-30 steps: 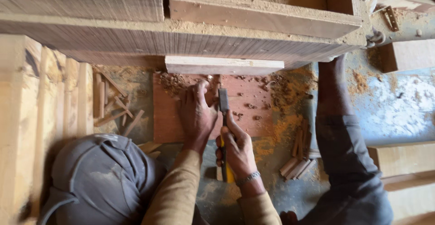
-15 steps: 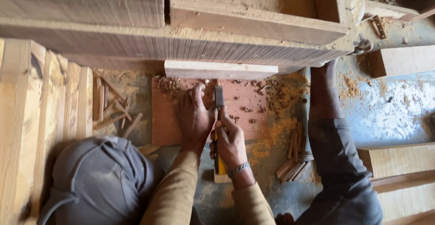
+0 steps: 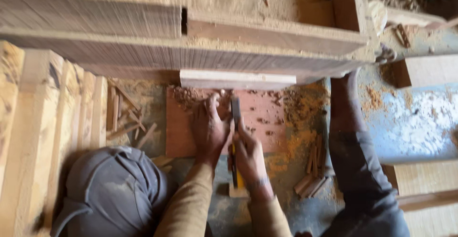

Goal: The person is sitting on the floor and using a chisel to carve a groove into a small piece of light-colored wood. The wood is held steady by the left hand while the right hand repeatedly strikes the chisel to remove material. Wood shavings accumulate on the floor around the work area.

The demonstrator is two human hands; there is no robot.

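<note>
Two hands are seen on a reddish board [image 3: 267, 122] lying flat on the floor. Left hand [image 3: 208, 129] is pressed open, fingers spread, on the board among wood chips [image 3: 188, 96]. Right hand [image 3: 248, 156] is clamped on a yellow-handled chisel [image 3: 235, 118], blade set beside the left fingers, just below a pale wood strip [image 3: 237, 79].

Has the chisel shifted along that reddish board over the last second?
No. The chisel keeps its blade tip just below the pale wooden strip, gripped by the right hand beside the left hand.
</note>
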